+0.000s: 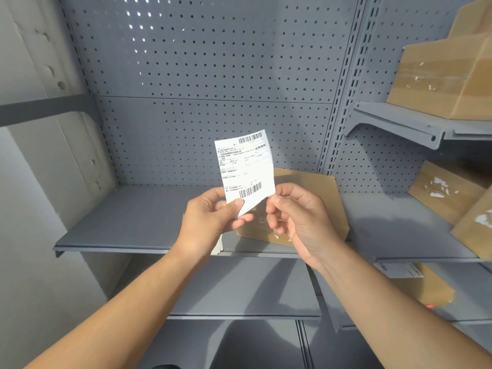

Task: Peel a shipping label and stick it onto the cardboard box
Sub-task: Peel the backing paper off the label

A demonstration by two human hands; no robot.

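Note:
A white shipping label point(243, 166) with barcodes and printed text stands upright in front of me, above the grey shelf. My left hand point(213, 217) pinches its lower left corner between thumb and fingers. My right hand point(298, 211) pinches its lower right corner with thumb and forefinger. Behind both hands a flat brown cardboard box point(314, 190) lies on the shelf, partly hidden by my hands and the label. Whether the backing has come apart from the label I cannot tell.
The grey metal shelf point(133, 219) has a pegboard back. A thin stack of white sheets point(219, 246) sits at its front edge under my left hand. Several cardboard boxes point(439, 78) fill the shelves to the right. A lower shelf point(239, 288) lies beneath.

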